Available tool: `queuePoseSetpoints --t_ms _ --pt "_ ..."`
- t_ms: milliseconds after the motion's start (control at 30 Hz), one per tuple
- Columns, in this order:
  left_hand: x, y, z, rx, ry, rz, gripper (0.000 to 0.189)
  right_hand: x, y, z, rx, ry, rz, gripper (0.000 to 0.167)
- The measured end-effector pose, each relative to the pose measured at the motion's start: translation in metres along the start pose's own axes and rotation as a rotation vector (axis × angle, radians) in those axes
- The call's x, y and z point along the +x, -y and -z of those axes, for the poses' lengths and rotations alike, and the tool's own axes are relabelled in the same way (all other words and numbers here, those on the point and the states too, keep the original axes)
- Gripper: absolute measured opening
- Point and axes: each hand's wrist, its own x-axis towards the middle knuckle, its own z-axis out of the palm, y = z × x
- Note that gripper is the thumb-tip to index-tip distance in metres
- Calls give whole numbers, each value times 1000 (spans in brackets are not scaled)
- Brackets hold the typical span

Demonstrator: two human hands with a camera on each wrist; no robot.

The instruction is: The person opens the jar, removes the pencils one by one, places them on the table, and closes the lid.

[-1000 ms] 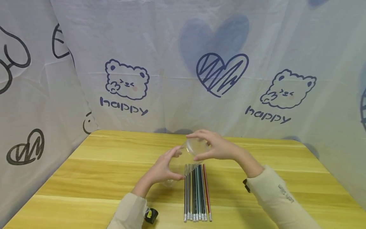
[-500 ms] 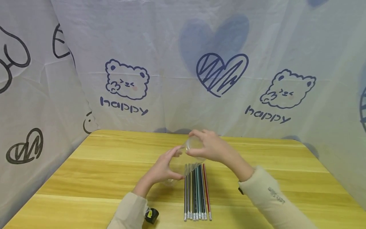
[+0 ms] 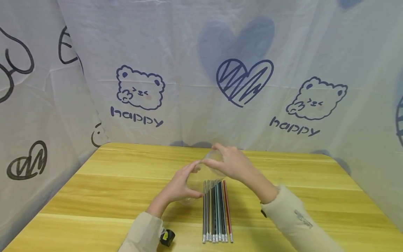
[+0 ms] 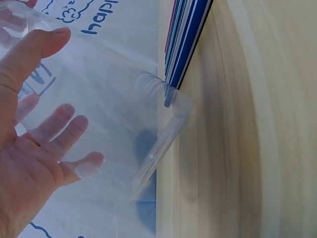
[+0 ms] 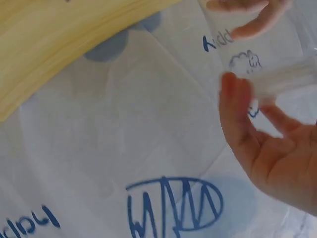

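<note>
A clear plastic jar (image 3: 204, 176) is held tilted above the table, its round base low at the left and its top up at the right. My left hand (image 3: 180, 186) grips the jar's side, thumb and fingers spread around it; the left wrist view shows the fingers through the clear wall (image 4: 111, 114). At the jar's round top end, my right hand (image 3: 234, 163) curls thumb and fingers round the rim. In the right wrist view this hand (image 5: 277, 153) partly covers the whitish, blurred top. Beneath the jar lie several pencils (image 3: 217, 213) side by side, one red.
The wooden table (image 3: 94, 196) spreads around the hands. A printed white cloth (image 3: 189, 70) hangs behind it and along the left side. A black strap device (image 3: 167, 238) sits at the left wrist, another (image 3: 263, 212) at the right.
My right hand has turned about the jar's top and shifted slightly left, its thumb now further across the rim. The left hand, the jar and the pencils stay nearly in place.
</note>
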Motion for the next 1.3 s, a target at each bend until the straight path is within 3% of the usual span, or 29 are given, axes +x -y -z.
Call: queuePoseSetpoints --t_ms 133,300,533,967,1300 --pt "1 -1 0 -5 21 -8 96 -5 -6 8 -48 85 179 66" --pt "1 0 0 -18 12 -14 97 -7 -21 14 17 164 429 71" --pt "0 1 2 -27 -1 -12 96 -4 -25 8 -8 60 539 62" --pt "2 0 0 -15 -28 -3 94 -3 -18 -1 -115 -77 445 59" --pt "3 -5 -2 16 -32 9 96 -7 -8 -5 -77 -91 167 61"
